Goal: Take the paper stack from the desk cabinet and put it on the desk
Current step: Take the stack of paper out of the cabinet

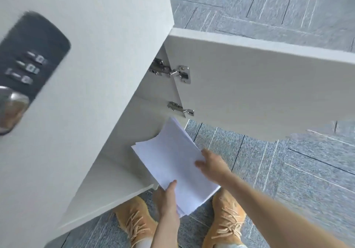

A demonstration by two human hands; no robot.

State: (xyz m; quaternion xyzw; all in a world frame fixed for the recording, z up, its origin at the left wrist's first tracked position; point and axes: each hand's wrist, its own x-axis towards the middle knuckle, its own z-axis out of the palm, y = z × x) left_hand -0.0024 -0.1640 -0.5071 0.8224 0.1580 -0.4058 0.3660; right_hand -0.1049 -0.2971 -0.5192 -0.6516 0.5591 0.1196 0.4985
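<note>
At open cabinet, one paper stack, left hand, right hand

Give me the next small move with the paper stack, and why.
Probably lift the paper stack up and back, clear of the cabinet opening. Both hands already grip it, left hand at the near edge, right hand on the right side, and it sits half out past the open door.
</note>
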